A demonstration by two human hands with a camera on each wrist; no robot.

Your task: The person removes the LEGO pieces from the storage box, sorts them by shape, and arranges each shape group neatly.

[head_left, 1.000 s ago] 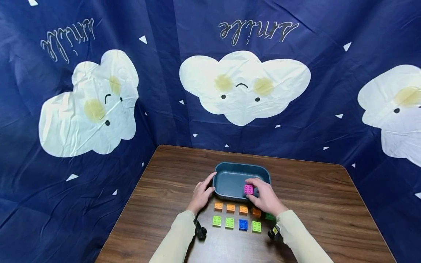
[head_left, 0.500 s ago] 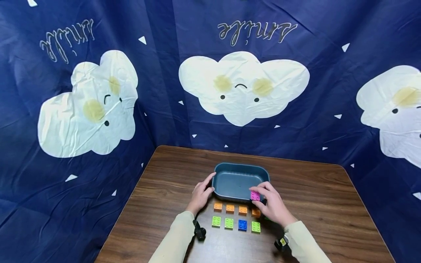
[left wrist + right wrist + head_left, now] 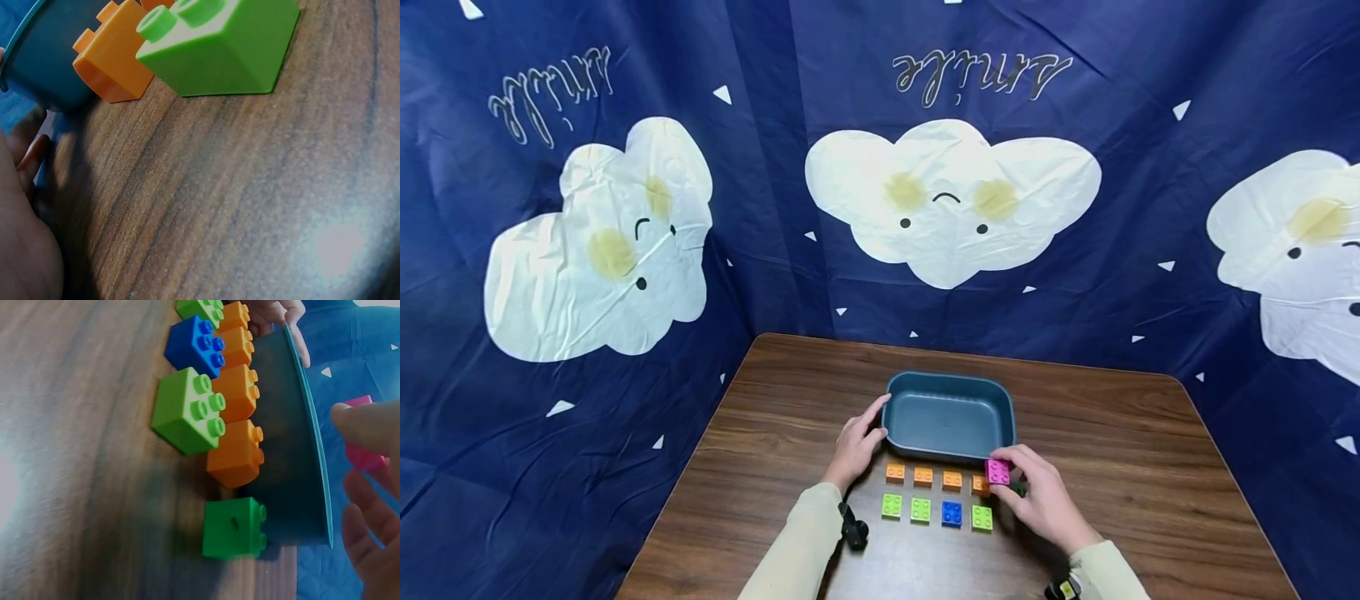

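Thumb and fingers of my right hand [image 3: 1047, 498] pinch a magenta toy building block [image 3: 997, 472] above the near right corner of a dark blue-green bin [image 3: 951, 457]. In the right wrist view the magenta block [image 3: 362, 434] stands higher than the bin's rim. At the bin's left side, my left hand [image 3: 854, 446] touches the wall with fingers extended. Just in front of the bin runs a row of several orange blocks [image 3: 952, 480]. A dark green block [image 3: 232, 529] lies at the row's right end, mostly hidden by my right hand in the head view.
Nearer me sits a second row: light green blocks [image 3: 921, 510] and one blue block [image 3: 951, 514]. The bin's inside shows bare floor. A wooden table [image 3: 1120, 467] carries everything, and a blue cloth with clouds [image 3: 775, 167] hangs behind and at both sides.
My right hand has moved from over the bin toward me and to the right, still pinching the magenta block. My left hand stays at the bin's left side.
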